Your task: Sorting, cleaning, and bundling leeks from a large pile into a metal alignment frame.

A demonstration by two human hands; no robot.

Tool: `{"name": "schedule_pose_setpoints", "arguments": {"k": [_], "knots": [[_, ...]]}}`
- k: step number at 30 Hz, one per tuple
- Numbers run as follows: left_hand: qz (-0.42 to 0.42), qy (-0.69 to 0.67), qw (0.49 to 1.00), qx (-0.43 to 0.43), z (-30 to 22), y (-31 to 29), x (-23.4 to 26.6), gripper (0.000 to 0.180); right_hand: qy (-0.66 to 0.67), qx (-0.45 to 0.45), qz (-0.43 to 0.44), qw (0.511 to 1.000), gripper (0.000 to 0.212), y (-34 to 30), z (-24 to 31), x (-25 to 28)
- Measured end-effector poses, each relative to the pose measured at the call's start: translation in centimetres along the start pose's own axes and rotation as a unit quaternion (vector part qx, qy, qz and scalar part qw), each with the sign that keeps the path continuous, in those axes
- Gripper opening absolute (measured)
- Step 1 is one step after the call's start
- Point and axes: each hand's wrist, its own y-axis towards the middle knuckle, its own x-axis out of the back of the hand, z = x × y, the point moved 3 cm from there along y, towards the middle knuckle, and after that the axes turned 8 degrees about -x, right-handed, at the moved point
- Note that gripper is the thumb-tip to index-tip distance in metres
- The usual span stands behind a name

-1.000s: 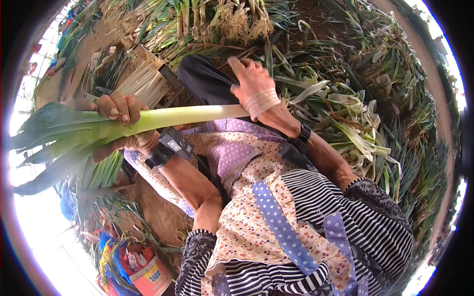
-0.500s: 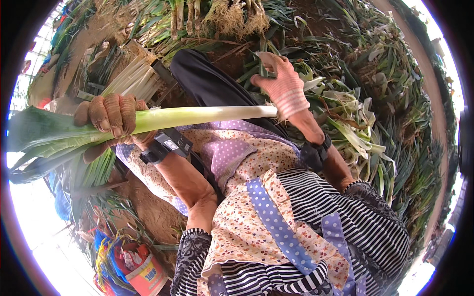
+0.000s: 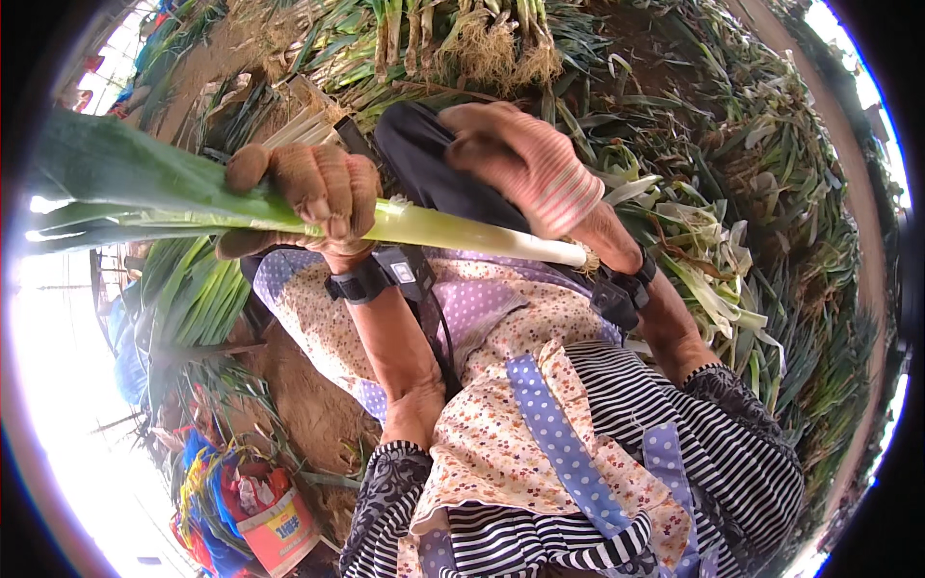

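Observation:
A thick leek [image 3: 482, 236] lies across my lap, its green leaves fanning to the left and its white root end pointing right. My left hand [image 3: 313, 193], in a dirt-stained glove, is closed around it where green turns pale. My right hand [image 3: 525, 164], in a pink striped glove, hovers above the white shank, apart from it. Its fingers point left and are smeared by motion, so I cannot tell how far they are spread. Small roots [image 3: 590, 260] show at the leek's tip, close to my right wrist.
Rooted leeks [image 3: 482, 43] lie beyond my knees. Trimmed white stalks [image 3: 306, 127] rest behind my left hand. Stripped leaves [image 3: 708, 270] are heaped on the right, and more green leaves [image 3: 198, 294] on the left. A red bucket [image 3: 279, 535] stands at the lower left.
My left hand has moved right and slightly up, the leek with it, and the root end has tipped lower. My right hand has swung left and its fingers have blurred.

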Motion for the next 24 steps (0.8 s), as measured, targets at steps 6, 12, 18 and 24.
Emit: {"name": "schedule_pose_setpoints", "arguments": {"k": [6, 12, 18, 24], "knots": [[-0.105, 0.143, 0.984, -0.037, 1.3, 0.2, -0.5, 0.046, -0.001, 0.055, 0.132, 0.99, 0.018, 0.9, 1.3, -3.1], [-0.099, 0.084, 0.991, -0.018, 0.0, 0.0, 0.4, 0.045, -0.317, -0.171, 0.096, 0.928, 0.024, -1.0, -7.0, 1.1], [-0.063, 0.075, 0.995, -0.01, -1.4, 0.1, 1.0, 0.044, -0.203, -0.375, -0.092, 0.9, 0.036, -9.3, -16.8, 9.6], [-0.068, 0.083, 0.994, -0.016, -0.2, -0.2, 0.5, 0.032, -0.298, 0.144, 0.001, 0.944, 0.021, -3.4, -1.7, 2.9]]}}
